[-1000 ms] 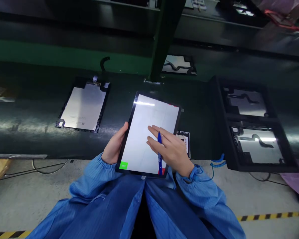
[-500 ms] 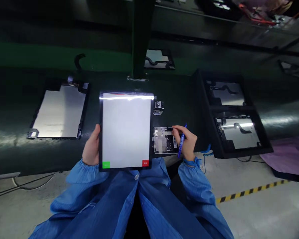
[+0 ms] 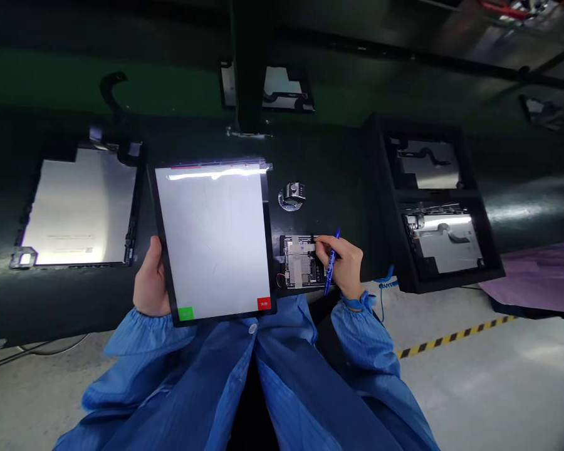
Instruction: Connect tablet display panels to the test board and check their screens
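Observation:
My left hand (image 3: 148,282) grips the left edge of a lit tablet screen (image 3: 214,235), white with a green square at its lower left corner and a red one at its lower right. My right hand (image 3: 345,266) holds a blue pen (image 3: 330,269) and its fingertips touch a small circuit board (image 3: 301,261) that lies on the dark conveyor belt (image 3: 338,188) just right of the screen. Both arms wear blue sleeves.
A bare display panel (image 3: 78,210) lies face down at left. A black tray (image 3: 432,207) at right holds two panels with flex cables. A small metal clip (image 3: 291,195) sits above the board, another panel (image 3: 277,88) behind a green post (image 3: 249,62). Yellow-black floor tape (image 3: 451,338) runs at right.
My right hand left the screen's face and went right onto the circuit board, pen still in it. The screen turned upright and shifted left with my left hand.

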Demonstrator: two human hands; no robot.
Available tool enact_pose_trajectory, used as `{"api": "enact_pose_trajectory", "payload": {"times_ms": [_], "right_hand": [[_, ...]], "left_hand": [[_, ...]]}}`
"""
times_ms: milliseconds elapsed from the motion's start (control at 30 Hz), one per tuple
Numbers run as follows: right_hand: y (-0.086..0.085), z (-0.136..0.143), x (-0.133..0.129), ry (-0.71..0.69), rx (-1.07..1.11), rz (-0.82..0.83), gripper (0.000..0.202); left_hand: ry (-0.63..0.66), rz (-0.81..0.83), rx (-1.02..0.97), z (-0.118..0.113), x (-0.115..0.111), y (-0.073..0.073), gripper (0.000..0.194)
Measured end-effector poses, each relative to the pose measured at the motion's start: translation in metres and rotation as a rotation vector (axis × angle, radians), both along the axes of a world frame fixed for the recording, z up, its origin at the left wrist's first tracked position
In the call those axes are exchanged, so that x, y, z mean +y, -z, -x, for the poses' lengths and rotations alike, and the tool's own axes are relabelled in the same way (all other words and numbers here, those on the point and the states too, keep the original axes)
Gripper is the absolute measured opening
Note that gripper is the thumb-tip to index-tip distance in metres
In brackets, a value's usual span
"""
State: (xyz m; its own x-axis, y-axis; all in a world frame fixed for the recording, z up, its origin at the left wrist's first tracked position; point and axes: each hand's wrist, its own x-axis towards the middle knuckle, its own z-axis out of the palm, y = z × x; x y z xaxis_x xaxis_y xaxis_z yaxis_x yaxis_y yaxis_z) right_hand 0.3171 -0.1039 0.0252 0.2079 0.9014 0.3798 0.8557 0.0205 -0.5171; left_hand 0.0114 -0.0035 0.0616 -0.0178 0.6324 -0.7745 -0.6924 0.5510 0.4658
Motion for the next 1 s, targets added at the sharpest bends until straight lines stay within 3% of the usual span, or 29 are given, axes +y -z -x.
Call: {"api": "enact_pose_trajectory", "payload": {"times_ms": [233,367,533,700,900,1000], "right_hand": [[0.000,-0.002,0.002,-0.018,-0.079,0.009,0.017],[-0.008,0.012,0.000,-0.022,-0.081,-0.006,0.016],[-0.028,0.047,0.005,-0.099,-0.036,0.319,0.008],[-0.046,0.060,0.025,-0.048,-0.135,0.614,0.012],[-0.055,0.074,0.034,0.047,-0.346,0.749,0.020],[-0.057,0.068,0.035,0.000,-0.313,0.738,0.017]], "left_hand": [[0.008,-0.031,-0.010,0.002,0.002,0.005,0.048],[0.011,-0.058,-0.031,0.003,0.000,0.007,0.045],[0.054,-0.100,-0.114,0.004,-0.003,0.007,0.040],[0.095,-0.076,-0.196,0.009,-0.005,0.013,0.046],[0.310,-0.206,-0.393,0.020,-0.006,0.033,0.050],[0.372,-0.227,-0.488,0.023,-0.007,0.035,0.054]]}}
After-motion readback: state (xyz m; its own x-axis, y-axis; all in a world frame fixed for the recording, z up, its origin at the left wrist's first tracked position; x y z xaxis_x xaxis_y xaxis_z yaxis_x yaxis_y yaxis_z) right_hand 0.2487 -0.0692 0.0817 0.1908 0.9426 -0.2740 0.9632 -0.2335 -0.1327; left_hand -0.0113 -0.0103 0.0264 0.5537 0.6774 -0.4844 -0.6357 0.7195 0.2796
